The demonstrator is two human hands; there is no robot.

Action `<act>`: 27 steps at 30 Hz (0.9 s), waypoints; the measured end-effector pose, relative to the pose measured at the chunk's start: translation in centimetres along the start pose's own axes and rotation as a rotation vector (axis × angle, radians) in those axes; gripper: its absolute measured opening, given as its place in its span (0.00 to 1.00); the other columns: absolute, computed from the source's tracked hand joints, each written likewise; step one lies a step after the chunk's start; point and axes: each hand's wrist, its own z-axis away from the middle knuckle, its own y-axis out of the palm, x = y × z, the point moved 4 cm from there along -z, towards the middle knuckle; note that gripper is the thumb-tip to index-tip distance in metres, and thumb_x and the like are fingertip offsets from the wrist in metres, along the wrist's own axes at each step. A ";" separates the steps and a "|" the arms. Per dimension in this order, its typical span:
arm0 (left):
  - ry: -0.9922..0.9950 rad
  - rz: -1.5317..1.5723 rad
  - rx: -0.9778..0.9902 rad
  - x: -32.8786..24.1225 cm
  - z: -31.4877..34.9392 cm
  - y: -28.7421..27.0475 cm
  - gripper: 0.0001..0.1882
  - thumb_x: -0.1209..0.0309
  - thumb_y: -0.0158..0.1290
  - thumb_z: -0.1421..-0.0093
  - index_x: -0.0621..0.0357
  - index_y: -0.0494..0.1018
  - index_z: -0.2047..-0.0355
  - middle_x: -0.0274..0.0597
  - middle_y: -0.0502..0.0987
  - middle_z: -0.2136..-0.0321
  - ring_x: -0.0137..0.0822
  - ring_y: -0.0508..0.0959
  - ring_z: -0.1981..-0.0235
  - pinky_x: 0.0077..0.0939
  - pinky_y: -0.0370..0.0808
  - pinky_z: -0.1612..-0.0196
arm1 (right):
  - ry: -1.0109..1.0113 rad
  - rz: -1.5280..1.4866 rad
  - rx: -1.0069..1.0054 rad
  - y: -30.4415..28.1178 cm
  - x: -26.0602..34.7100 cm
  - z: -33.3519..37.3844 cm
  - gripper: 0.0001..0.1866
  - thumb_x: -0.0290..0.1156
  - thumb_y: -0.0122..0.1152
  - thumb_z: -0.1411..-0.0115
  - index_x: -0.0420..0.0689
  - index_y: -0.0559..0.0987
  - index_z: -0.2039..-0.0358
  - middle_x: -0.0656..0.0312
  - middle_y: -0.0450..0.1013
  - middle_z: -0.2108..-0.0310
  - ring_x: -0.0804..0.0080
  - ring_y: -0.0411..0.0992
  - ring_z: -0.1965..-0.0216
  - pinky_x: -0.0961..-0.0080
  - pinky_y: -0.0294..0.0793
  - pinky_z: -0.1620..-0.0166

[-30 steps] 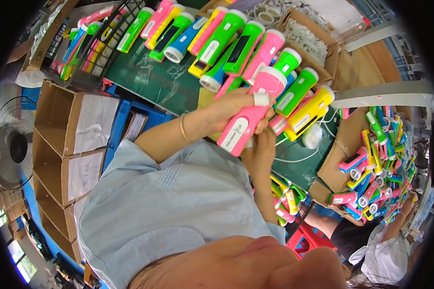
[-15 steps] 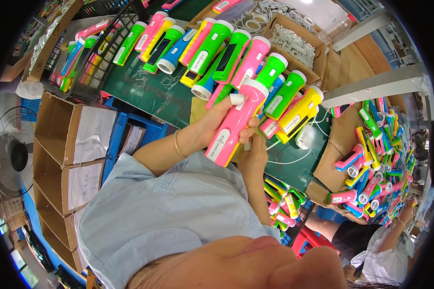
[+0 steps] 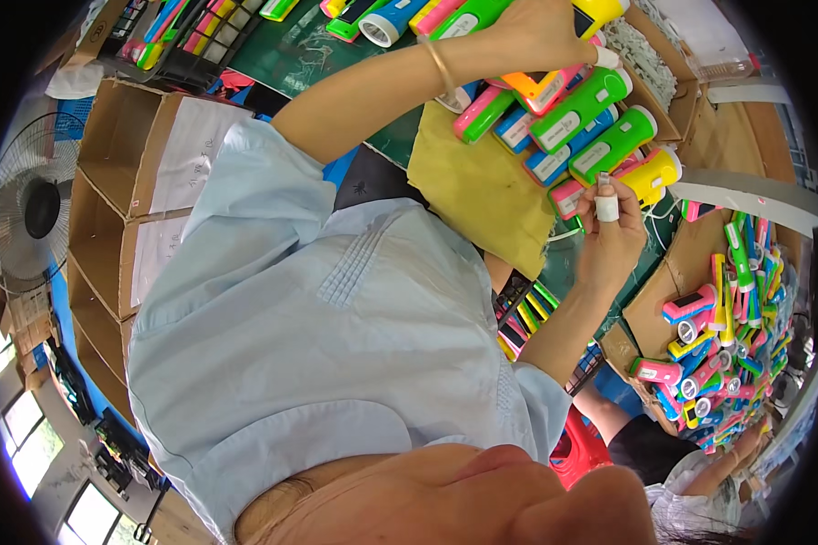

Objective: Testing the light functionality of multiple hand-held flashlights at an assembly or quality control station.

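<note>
My left hand reaches over the row of flashlights at the far edge of the table. Its back faces me and its fingers are hidden, so what it holds, if anything, does not show. A yellow flashlight lies against its far side, and a yellow-orange flashlight is just below it. White tape wraps its thumb. My right hand pinches a small silver-and-white plug upright, beside a green flashlight and a yellow flashlight. Its thumb is taped too.
A yellow cloth covers the table's near edge. White cable runs by my right hand. A big heap of flashlights fills a carton on the right, with another person beyond it. Cardboard shelves and a fan stand left.
Both hands have left the pink flashlight they held in front of me. My left hand moved far over the row; my right hand moved right and now has the small plug.
</note>
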 end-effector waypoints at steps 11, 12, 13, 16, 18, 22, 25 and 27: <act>-0.493 1.323 0.593 1.0 5.0 3.1 0.19 0.65 0.49 0.41 0.65 0.64 0.54 0.44 0.72 0.62 0.33 0.74 0.62 0.28 0.72 0.58 | -0.779 0.999 -0.040 5.4 4.3 -0.4 0.06 0.20 0.58 0.50 0.40 0.76 0.70 0.61 0.70 0.74 0.74 0.69 0.73 0.80 0.69 0.69; -0.489 1.269 0.549 1.1 5.8 3.1 0.19 0.65 0.49 0.41 0.64 0.64 0.55 0.44 0.72 0.62 0.33 0.73 0.62 0.28 0.72 0.58 | -0.867 1.089 -0.037 5.9 4.6 -0.3 0.06 0.20 0.58 0.52 0.40 0.76 0.71 0.59 0.69 0.74 0.70 0.70 0.73 0.78 0.69 0.69; -0.492 1.217 0.468 1.2 6.2 3.3 0.18 0.63 0.49 0.41 0.64 0.65 0.56 0.43 0.72 0.65 0.32 0.74 0.65 0.29 0.74 0.62 | -0.984 1.150 -0.022 6.5 4.9 -0.1 0.06 0.19 0.57 0.52 0.40 0.76 0.72 0.57 0.69 0.74 0.63 0.69 0.73 0.75 0.69 0.68; -0.386 1.001 0.343 1.3 6.8 3.2 0.18 0.61 0.50 0.41 0.63 0.66 0.58 0.42 0.73 0.68 0.31 0.75 0.70 0.29 0.75 0.66 | -0.906 1.174 0.187 7.4 5.6 -0.3 0.11 0.16 0.56 0.58 0.40 0.75 0.71 0.57 0.69 0.74 0.60 0.68 0.71 0.69 0.68 0.68; -0.455 1.101 0.375 1.2 7.3 3.6 0.21 0.57 0.49 0.42 0.62 0.65 0.59 0.42 0.73 0.70 0.31 0.75 0.72 0.28 0.75 0.69 | -0.581 0.773 0.514 7.2 6.0 0.2 0.12 0.17 0.58 0.59 0.40 0.76 0.71 0.58 0.69 0.76 0.63 0.70 0.71 0.72 0.70 0.68; -0.225 1.278 0.376 0.3 7.4 3.1 0.25 0.52 0.46 0.41 0.62 0.63 0.57 0.44 0.73 0.70 0.32 0.75 0.71 0.27 0.75 0.67 | -0.439 0.663 0.532 7.1 4.9 2.7 0.13 0.23 0.63 0.55 0.40 0.75 0.66 0.59 0.69 0.72 0.69 0.69 0.70 0.79 0.68 0.68; -0.231 1.232 0.397 0.1 7.8 2.9 0.25 0.53 0.46 0.41 0.62 0.62 0.55 0.44 0.73 0.69 0.32 0.75 0.70 0.26 0.75 0.66 | -0.536 0.757 0.393 6.0 3.7 3.2 0.13 0.27 0.61 0.51 0.41 0.73 0.63 0.59 0.68 0.70 0.72 0.68 0.69 0.79 0.66 0.69; -0.205 1.110 0.371 -0.2 8.1 2.7 0.23 0.55 0.47 0.41 0.61 0.62 0.55 0.44 0.73 0.68 0.31 0.75 0.70 0.26 0.75 0.66 | -0.617 0.821 0.248 5.2 3.4 2.9 0.15 0.21 0.61 0.55 0.39 0.72 0.65 0.55 0.65 0.71 0.61 0.67 0.71 0.72 0.68 0.69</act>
